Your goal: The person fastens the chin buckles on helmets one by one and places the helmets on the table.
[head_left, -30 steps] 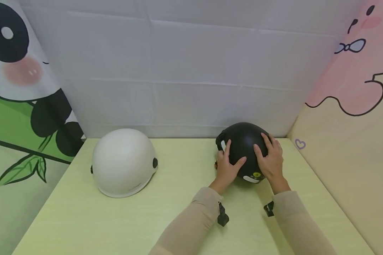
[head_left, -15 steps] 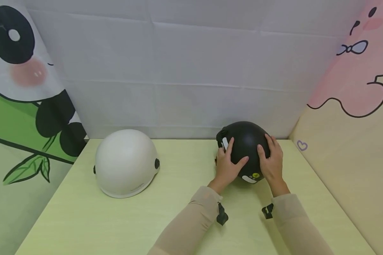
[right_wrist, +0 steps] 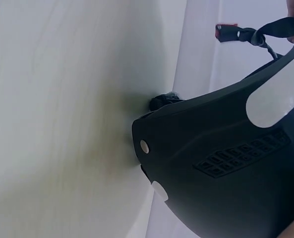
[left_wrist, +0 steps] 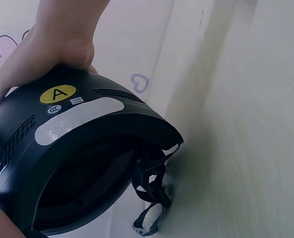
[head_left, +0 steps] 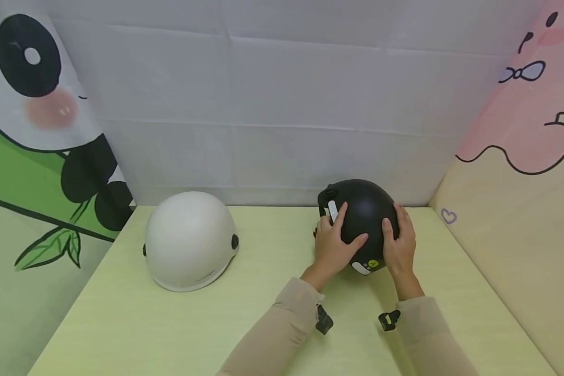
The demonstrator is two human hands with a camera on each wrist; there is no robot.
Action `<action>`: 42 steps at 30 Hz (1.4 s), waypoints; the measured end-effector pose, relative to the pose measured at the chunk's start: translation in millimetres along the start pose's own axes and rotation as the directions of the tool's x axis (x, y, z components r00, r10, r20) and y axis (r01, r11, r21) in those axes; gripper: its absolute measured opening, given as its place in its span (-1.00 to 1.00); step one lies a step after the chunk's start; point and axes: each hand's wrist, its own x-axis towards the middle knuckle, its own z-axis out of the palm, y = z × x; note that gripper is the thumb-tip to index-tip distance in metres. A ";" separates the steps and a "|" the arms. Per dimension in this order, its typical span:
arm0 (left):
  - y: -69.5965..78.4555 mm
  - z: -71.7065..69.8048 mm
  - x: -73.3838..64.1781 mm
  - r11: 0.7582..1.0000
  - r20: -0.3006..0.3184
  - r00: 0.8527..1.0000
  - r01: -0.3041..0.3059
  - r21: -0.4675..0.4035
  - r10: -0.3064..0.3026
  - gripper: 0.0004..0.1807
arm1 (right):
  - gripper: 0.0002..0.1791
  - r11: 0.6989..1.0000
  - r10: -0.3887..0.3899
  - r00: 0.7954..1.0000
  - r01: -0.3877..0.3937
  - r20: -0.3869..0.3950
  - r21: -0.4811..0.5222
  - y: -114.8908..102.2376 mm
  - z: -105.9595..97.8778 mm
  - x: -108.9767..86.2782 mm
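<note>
Both hands hold a black helmet (head_left: 366,209) at the back right of the table. My left hand (head_left: 331,249) grips its left side, thumb and index finger spread over the shell. On the opposite side, my right hand (head_left: 401,245) holds it with the thumb toward the front. The left wrist view shows the helmet's hollow underside, a yellow sticker (left_wrist: 58,94) marked A and a dark chin strap (left_wrist: 150,183) dangling from the rim. A red-ended strap buckle (right_wrist: 227,32) hangs loose in the right wrist view. Some fingertips are hidden behind the shell.
A white helmet (head_left: 190,240) rests dome up on the left part of the pale table (head_left: 169,334). Behind the table rises a creased white cloth backdrop (head_left: 272,104). Cartoon-printed panels flank it, with a panda-like face (head_left: 9,104) left and a pink figure (head_left: 536,115) right.
The black helmet has turned slightly in the hands, its yellow sticker shifting a little left and down. My right hand has come slightly lower along its side. The head view has shifted slightly left.
</note>
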 end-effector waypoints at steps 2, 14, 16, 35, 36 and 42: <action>0.2 -3.2 -0.7 1.000 0.004 1.000 -0.011 0.020 0.011 -0.10 | -0.41 1.000 0.002 1.000 -0.002 -0.010 0.014 -0.7 2.0 -2.8; 4.9 -14.0 1.6 0.993 0.032 0.999 -0.033 0.115 0.030 -0.10 | -0.43 0.994 0.043 0.997 -0.037 -0.058 0.101 1.8 8.9 -10.1; 4.9 -16.0 2.8 0.993 0.045 0.999 -0.026 0.114 0.021 -0.10 | -0.43 0.993 0.048 0.996 -0.040 -0.072 0.110 2.8 9.9 -9.9; -25.1 -8.6 1.5 0.950 -0.038 0.998 -0.063 -0.305 0.054 -0.15 | -0.43 0.993 0.012 0.993 0.002 -0.117 0.119 8.8 13.6 -14.7; -25.8 -8.1 1.1 0.947 -0.042 0.998 -0.066 -0.315 0.056 -0.15 | -0.43 0.993 0.009 0.994 0.004 -0.110 0.118 8.8 13.0 -14.7; -26.8 -8.1 -1.5 0.937 -0.036 0.999 -0.048 -0.347 0.038 -0.15 | -0.43 0.998 -0.020 1.000 0.019 0.012 0.064 7.8 -2.0 1.3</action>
